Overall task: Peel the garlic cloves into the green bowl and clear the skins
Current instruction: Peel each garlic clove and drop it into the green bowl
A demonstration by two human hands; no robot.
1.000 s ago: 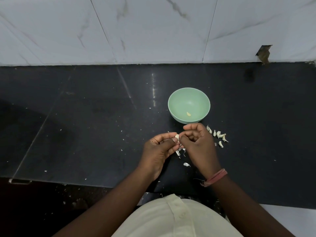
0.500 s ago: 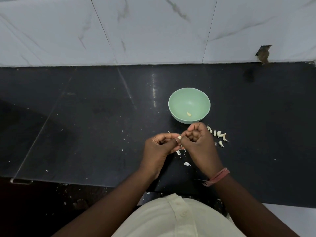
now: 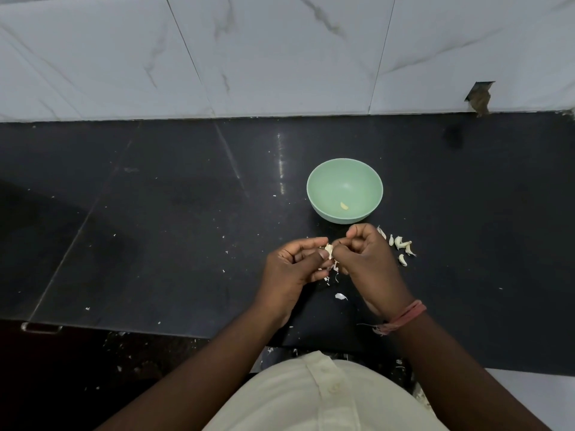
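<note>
The green bowl (image 3: pixel 344 190) stands on the black counter with one peeled garlic clove (image 3: pixel 343 206) inside. Just in front of it, my left hand (image 3: pixel 295 265) pinches a small pale garlic clove (image 3: pixel 329 250) between thumb and fingers. My right hand (image 3: pixel 365 259) meets it from the right, fingertips closed on the same clove's skin. Several unpeeled cloves (image 3: pixel 399 244) lie on the counter to the right of my right hand. Torn skins (image 3: pixel 340 296) are scattered under and below my hands.
The black counter (image 3: pixel 155 228) runs wide to both sides, with small white flecks of skin scattered on it. A marble-tiled wall (image 3: pixel 280 57) rises behind it. The counter's front edge runs just in front of my body, with crumbs on the dark floor below.
My hands have stayed together in front of the bowl, the fingers shifting slightly on the clove. The bowl and loose cloves have not moved.
</note>
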